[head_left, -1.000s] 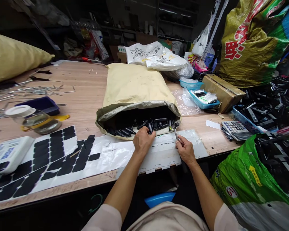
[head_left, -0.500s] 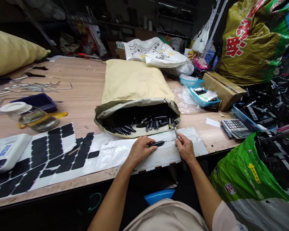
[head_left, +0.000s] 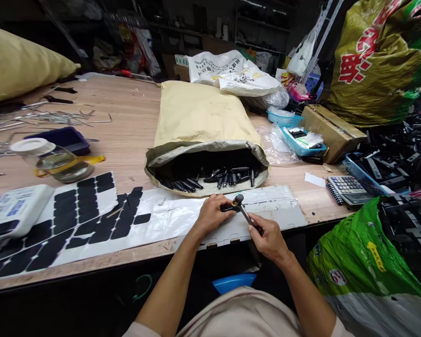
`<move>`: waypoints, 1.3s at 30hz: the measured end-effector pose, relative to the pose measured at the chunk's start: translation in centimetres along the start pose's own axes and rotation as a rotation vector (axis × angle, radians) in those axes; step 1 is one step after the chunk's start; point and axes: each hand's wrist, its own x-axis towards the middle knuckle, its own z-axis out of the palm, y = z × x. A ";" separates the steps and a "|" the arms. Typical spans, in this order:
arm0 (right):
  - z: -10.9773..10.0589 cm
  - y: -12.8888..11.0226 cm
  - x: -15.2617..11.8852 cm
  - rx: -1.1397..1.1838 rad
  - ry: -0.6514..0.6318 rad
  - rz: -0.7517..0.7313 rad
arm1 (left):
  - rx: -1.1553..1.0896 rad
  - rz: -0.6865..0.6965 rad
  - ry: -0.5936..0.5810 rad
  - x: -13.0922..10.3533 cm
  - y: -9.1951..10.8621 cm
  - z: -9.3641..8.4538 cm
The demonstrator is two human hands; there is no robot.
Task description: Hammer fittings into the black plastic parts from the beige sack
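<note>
The fingers of my left hand (head_left: pixel 213 214) are pinched on a slim black piece (head_left: pixel 227 207) lying at the pale board (head_left: pixel 284 206), near the front edge of the worktop (head_left: pixel 129 107). The fingers of my right hand (head_left: pixel 269 238) wrap the handle of a hammer (head_left: pixel 245 215); its head is right at the piece's outer end, and I can't tell whether they touch. Just behind, similar black pieces (head_left: pixel 234 178) lie in the open mouth of a yellowish sack (head_left: pixel 203 112)

Red Chinese characters (head_left: pixel 358 58) on gold sack (head_left: pixel 382 100)
</note>
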 end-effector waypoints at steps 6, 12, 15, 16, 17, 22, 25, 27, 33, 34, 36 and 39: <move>0.2 -0.5 -0.8 -0.039 0.063 -0.106 | -0.042 -0.014 -0.020 0.0 0.0 0.0; 0.7 0.3 -1.1 -0.201 0.038 -0.159 | -0.053 -0.010 -0.026 0.0 -0.2 0.0; 0.4 0.4 -1.1 -0.168 0.082 -0.163 | -0.028 -0.009 -0.032 0.0 0.0 -0.1; 0.3 0.4 -1.1 -0.152 0.099 -0.165 | -0.020 -0.009 -0.031 0.0 0.0 -0.1; 0.2 0.5 -1.2 -0.140 0.113 -0.164 | -0.016 -0.007 -0.031 0.0 0.1 -0.1; 0.1 1.0 -1.5 -0.139 0.098 -0.105 | -0.022 -0.006 -0.027 0.0 0.0 -0.1; -0.1 0.9 -1.1 -0.087 0.092 -0.066 | -0.018 -0.005 -0.023 0.0 -0.1 0.0; -0.5 0.7 -0.4 -0.032 0.118 -0.039 | -0.012 -0.002 -0.022 0.0 -0.1 0.0; -0.3 2.5 2.8 0.169 0.187 0.115 | 0.012 0.024 -0.006 -0.1 -0.3 0.0; 0.0 3.1 3.2 0.210 0.185 0.149 | 0.013 0.032 -0.003 0.0 -0.4 0.0; 0.5 4.1 3.6 0.263 0.162 0.210 | 0.004 0.055 0.003 0.0 -0.4 0.0; 0.8 4.8 3.7 0.287 0.117 0.241 | -0.107 0.098 0.019 -0.9 0.1 -0.3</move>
